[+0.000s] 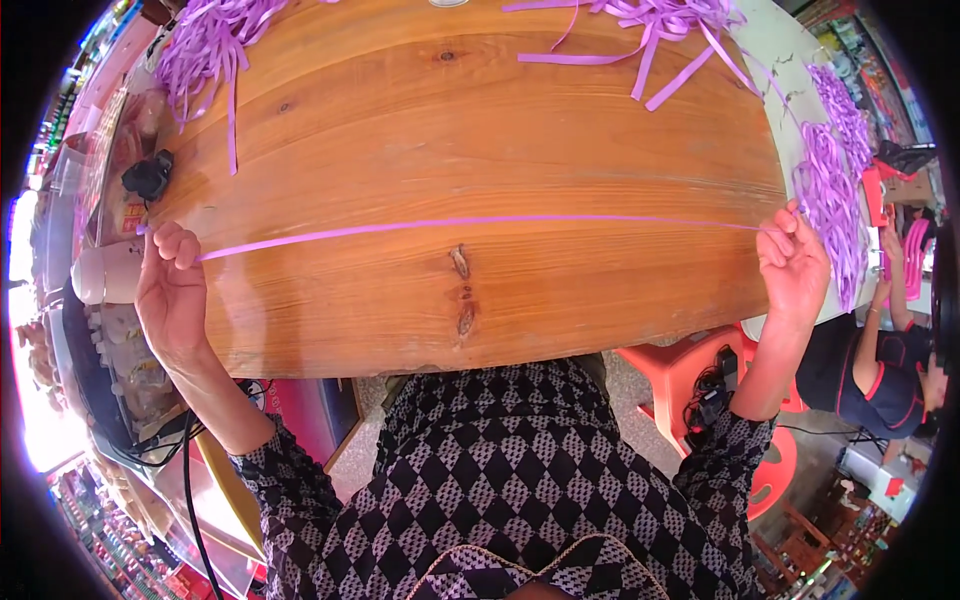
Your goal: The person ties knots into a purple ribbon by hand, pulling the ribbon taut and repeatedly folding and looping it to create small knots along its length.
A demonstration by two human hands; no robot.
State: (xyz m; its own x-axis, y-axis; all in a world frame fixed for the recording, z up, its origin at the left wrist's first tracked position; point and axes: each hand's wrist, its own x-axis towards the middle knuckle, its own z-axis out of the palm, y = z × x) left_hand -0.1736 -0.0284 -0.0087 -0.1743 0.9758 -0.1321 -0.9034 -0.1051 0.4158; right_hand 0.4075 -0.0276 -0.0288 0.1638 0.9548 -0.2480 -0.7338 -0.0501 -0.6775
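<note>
A long, narrow purple ribbon is stretched across the wooden table from one side to the other. My left hand pinches one end, near the table's left edge, fingers curled around it. The other end is gripped by my right hand, near the right edge, with its fingers curled. Between the hands the strip looks taut and bows slightly upward in the picture. A small purple tip shows beside my left fingers.
Loose piles of purple ribbon lie at the far left, the far right and on a pale table to the right. A black object sits at the left edge. A red stool and another person are at right.
</note>
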